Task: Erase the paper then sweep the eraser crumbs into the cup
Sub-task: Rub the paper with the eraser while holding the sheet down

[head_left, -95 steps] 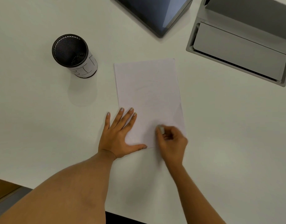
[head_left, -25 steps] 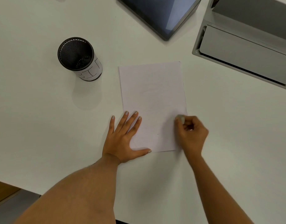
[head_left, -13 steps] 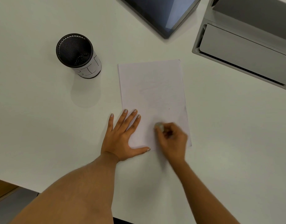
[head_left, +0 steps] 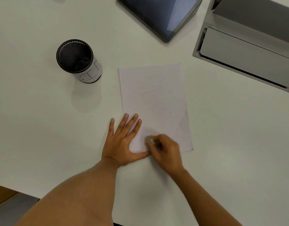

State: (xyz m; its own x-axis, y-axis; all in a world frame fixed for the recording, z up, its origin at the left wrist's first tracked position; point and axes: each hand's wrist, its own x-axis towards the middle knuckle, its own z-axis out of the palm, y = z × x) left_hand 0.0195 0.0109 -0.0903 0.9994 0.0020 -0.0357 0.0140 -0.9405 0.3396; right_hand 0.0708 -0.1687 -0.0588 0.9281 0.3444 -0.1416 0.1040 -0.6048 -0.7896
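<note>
One pale sheet of paper lies on the bench, nearly blank. My left hand presses flat on its near corner; my right hand pinches a small eraser against it.

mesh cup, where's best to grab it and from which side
Wrap a hand around the mesh cup at its side wall, on the white label, coming in from the near side over bare table. It stands upright, round and open-topped, so a sideways wrap should hold better than pinching the thin rim.
</note>
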